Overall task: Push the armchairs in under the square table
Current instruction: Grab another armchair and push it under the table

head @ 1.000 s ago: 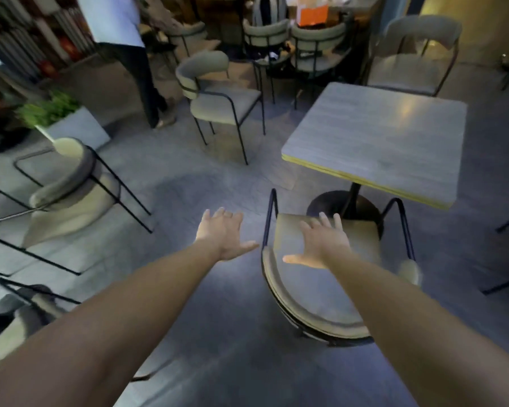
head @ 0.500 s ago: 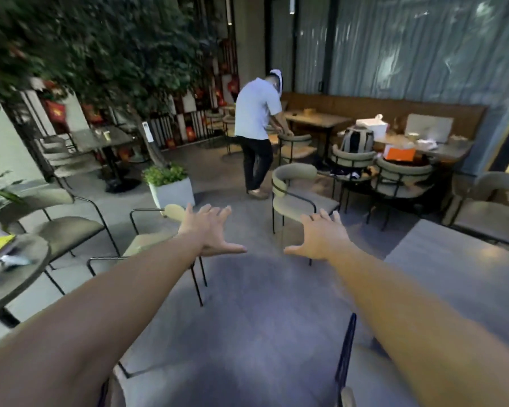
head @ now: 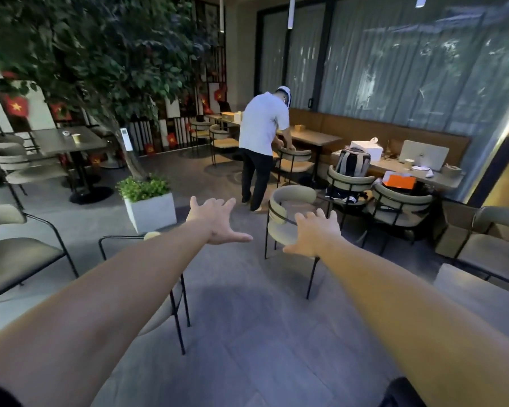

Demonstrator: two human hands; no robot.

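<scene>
hands: left hand [head: 215, 220] and right hand [head: 315, 233] spread wide, holding nothing.
target: armchair [head: 279, 223] stands ahead, well apart from the tabletop [head: 482, 295] on my right.
risk: i judge an off-centre shove could swing it past the tabletop.

Grey tiled floor [head: 247, 333]: centre armchair [head: 288, 221], left armchair [head: 18, 257], white planter box [head: 150, 212], standing person [head: 262, 127]; square table [head: 476, 292] corner at right edge
Pedestal table [head: 56, 142], left: paper cup [head: 76, 138]
Long table [head: 438, 177], back right: laptop [head: 423, 155], white box [head: 366, 148], orange flat item [head: 400, 181]
</scene>
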